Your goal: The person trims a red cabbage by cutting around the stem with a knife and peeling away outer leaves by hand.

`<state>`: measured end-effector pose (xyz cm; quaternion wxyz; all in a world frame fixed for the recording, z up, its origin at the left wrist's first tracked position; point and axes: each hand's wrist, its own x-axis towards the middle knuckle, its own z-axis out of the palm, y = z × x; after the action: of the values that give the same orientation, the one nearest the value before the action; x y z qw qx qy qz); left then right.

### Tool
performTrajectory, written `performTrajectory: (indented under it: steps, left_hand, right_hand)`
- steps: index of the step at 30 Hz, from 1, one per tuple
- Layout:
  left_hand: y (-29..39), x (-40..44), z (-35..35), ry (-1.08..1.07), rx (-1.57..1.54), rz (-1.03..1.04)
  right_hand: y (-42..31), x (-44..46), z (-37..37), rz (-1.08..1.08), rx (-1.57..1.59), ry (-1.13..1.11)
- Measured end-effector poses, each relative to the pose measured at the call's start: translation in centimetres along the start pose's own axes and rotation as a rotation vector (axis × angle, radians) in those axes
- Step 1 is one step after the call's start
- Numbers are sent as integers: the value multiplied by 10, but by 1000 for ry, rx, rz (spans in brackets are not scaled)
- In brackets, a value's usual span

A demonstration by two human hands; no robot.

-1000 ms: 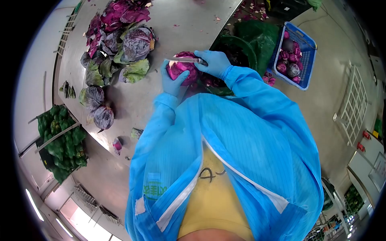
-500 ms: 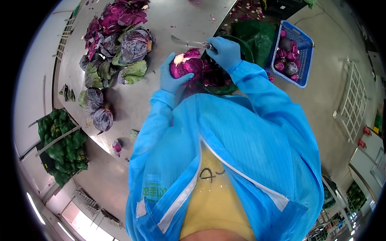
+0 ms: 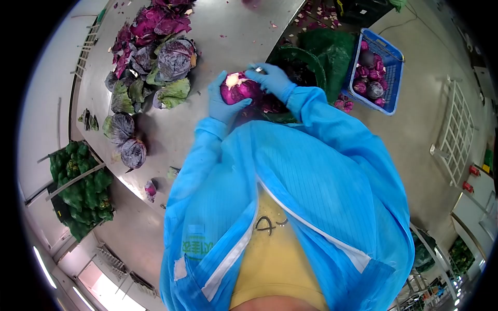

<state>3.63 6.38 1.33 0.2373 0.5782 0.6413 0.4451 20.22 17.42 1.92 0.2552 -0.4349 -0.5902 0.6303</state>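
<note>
Left hand (image 3: 222, 106): cups purple cabbage (image 3: 241, 93) from the left and near sides, with fingers and thumb curled around. Right hand (image 3: 275, 80): closed around knife (image 3: 259, 69), mostly hidden by the fingers; lies at the cabbage's upper right, with contact impossible to tell. Cabbage position: between both hands, with pale cut patch turned up. Table (image 3: 233, 31): extends ahead of both hands, with open room and a few scraps. Table edge: slants from far ahead back to the right hand. Left of the left hand, past a strip of table: large cabbage (image 3: 176, 58), with heap of leaves (image 3: 155, 23) farther ahead; two loose cabbages (image 3: 133, 153) nearer the body. Just right of the right hand: green sack (image 3: 334, 54). Farther right: blue basket (image 3: 392, 80), holding more cabbages.
</note>
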Motion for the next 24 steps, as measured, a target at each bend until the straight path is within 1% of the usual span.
performTrajectory:
  steps: [1, 2, 3, 4, 5, 7, 8, 9, 11, 12, 13, 15, 17, 18, 19, 21, 23, 24]
  left_hand:
    - [4, 0, 1, 1, 3, 3]
    - [7, -1, 1, 13, 10, -32]
    - [9, -2, 2, 25, 17, -67]
    - [7, -2, 0, 17, 87, -32]
    - [6, -1, 1, 19, 86, -27]
    - [8, -5, 3, 13, 129, -15]
    - [8, -5, 4, 15, 130, -18]
    - [7, -2, 7, 56, 53, -45]
    - [6, -6, 9, 125, -99, -110]
    - [8, -4, 5, 120, -91, -129]
    - [5, -2, 4, 118, -93, -121]
    - [0, -6, 0, 98, -403, -191]
    - [1, -7, -9, 61, -397, -209]
    - [0, -8, -11, 61, -470, -248]
    - [0, -10, -13, 64, -543, -287]
    - [5, -11, -20, 49, -514, -308]
    - [17, -9, -28, 29, -503, -400]
    - [28, -9, -30, 65, -621, -524]
  right_hand:
    - [2, 0, 11, -166, -47, 21]
    - [4, 1, 13, -167, -46, 19]
    - [-5, -2, 13, -168, -131, 77]
    - [-16, -5, 10, -169, -217, 138]
    - [-26, -6, 5, -174, -219, 140]
    - [-42, -13, -6, -113, -298, 22]
    - [-52, -19, -13, -140, -183, -80]
    - [-56, -21, -20, -142, -183, -83]
    - [-56, -31, -28, -239, -204, -89]
    - [-48, -29, -37, -239, -314, 4]
    - [-33, -22, -45, -307, -703, 126]
    - [24, -5, -51, -361, -683, 262]
    - [30, -1, -39, 144, -77, 46]
    - [20, -9, -29, 174, 140, -1]
    - [19, -8, -20, 300, 263, -89]
    - [13, -11, 1, 286, 220, -157]
    - [9, -14, 13, 273, 217, -181]
    - [-1, -16, 13, 228, 111, -170]
